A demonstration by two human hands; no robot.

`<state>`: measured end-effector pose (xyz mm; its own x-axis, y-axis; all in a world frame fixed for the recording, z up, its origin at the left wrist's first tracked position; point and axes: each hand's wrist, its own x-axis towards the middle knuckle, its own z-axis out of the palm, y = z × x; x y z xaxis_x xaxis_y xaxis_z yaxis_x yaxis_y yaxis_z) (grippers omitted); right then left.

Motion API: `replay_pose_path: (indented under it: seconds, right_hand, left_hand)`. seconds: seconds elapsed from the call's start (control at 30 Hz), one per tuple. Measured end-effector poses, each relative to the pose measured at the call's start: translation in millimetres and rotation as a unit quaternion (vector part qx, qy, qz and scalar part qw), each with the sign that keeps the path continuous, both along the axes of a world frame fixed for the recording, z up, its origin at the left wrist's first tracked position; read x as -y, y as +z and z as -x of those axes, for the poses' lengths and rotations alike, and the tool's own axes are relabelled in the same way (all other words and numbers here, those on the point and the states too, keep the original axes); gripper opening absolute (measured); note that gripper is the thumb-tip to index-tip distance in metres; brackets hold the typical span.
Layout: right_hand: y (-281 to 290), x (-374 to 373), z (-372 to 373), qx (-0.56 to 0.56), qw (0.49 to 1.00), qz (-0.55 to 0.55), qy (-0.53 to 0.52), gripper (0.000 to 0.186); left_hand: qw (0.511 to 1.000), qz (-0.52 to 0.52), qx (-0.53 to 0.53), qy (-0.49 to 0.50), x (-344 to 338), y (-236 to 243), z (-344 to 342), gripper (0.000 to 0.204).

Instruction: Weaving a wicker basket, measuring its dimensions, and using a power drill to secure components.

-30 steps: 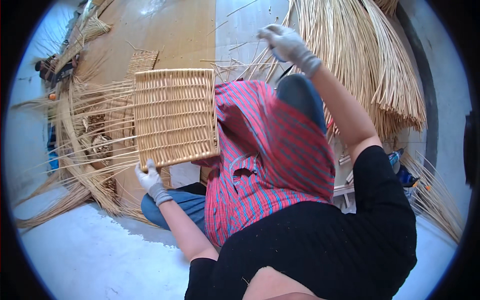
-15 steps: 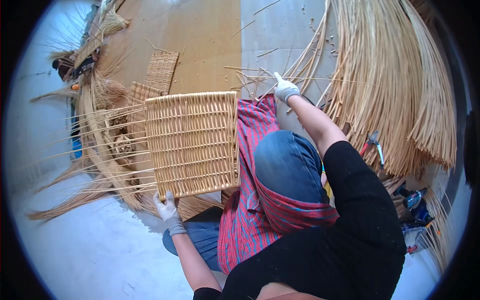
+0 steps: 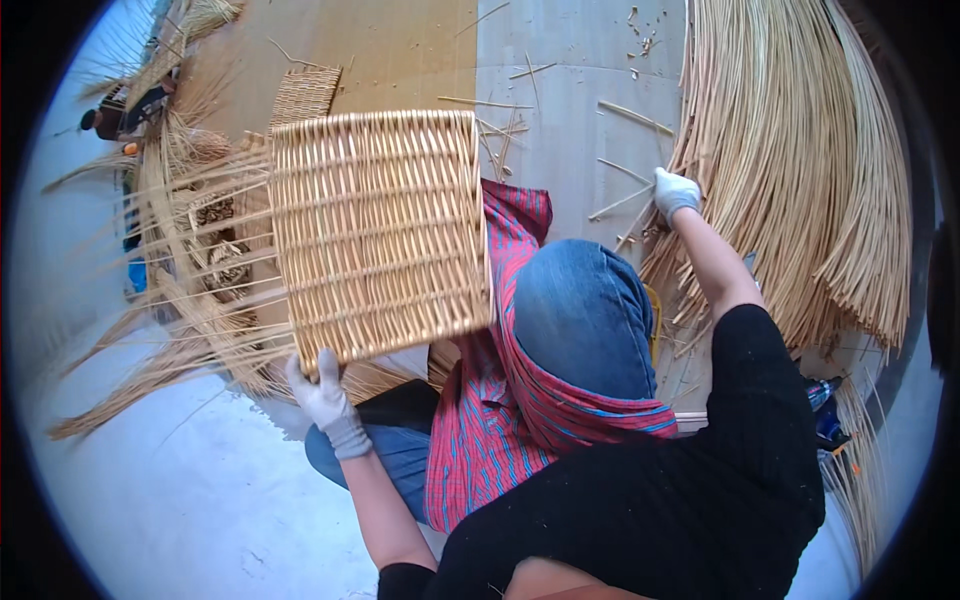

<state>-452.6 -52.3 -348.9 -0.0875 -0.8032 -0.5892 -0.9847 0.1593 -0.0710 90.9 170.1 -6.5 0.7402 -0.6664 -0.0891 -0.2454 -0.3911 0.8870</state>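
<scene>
A woven wicker panel [image 3: 385, 230], roughly square with a smooth border, is tilted up over my lap. My gloved left hand [image 3: 325, 405] grips its lower left corner, thumb on the front face. Several long unwoven rods [image 3: 175, 225] stick out from the panel's left side. Off to the right, my gloved right hand [image 3: 677, 192] is closed at the left edge of a large bundle of pale wicker rods [image 3: 790, 150]. Whatever its fingers hold is hidden. Loose cut rod pieces [image 3: 620, 205] lie just left of that hand.
A smaller woven panel [image 3: 306, 95] lies on the board behind the one I hold. Rod bundles and tangled offcuts [image 3: 205, 330] line the left side. A striped red cloth [image 3: 490, 440] covers part of my jeans. A blue power tool [image 3: 828, 420] sits at the right.
My right hand has moved right, from the scattered rods near the middle to the big bundle. The wicker panel has come up closer and tilted, still in my left hand.
</scene>
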Motion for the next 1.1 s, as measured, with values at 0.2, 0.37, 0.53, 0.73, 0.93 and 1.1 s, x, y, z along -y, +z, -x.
replay_pose_path:
  seconds: [0.2, 0.37, 0.53, 0.73, 0.93, 1.1]
  right_hand:
    - [11.3, -3.3, 11.1, 0.060, 0.997, 0.012, 0.048, 0.029]
    - [75.4, -32.6, -9.9, 0.175, 0.963, 0.190, -0.077, 0.030]
    - [119.0, -144.2, 41.6, 0.395, 0.858, 0.269, -0.188, 0.034]
    - [209.6, -262.0, 101.4, 0.322, 0.771, 0.386, -0.392, 0.025]
    - [381.4, -269.3, 118.4, 0.427, 0.642, 0.470, -0.430, 0.020]
    - [423.1, -199.6, 30.6, 0.060, 0.897, 0.419, 0.127, 0.029]
  left_hand:
    - [0.988, 0.063, 0.039, -0.134, 80.8, 4.9, 82.0, 0.054]
    - [0.935, 0.073, 0.269, -0.221, 96.6, 2.0, 131.6, 0.062]
    - [0.882, 0.093, 0.333, -0.321, 136.6, -21.4, 202.1, 0.067]
    - [0.847, 0.095, 0.271, -0.447, 192.8, -19.2, 233.6, 0.076]
    - [0.891, 0.013, 0.318, -0.325, 61.8, -83.6, 142.6, 0.070]
    - [0.919, -0.258, 0.200, -0.222, -8.5, -146.1, 91.5, 0.084]
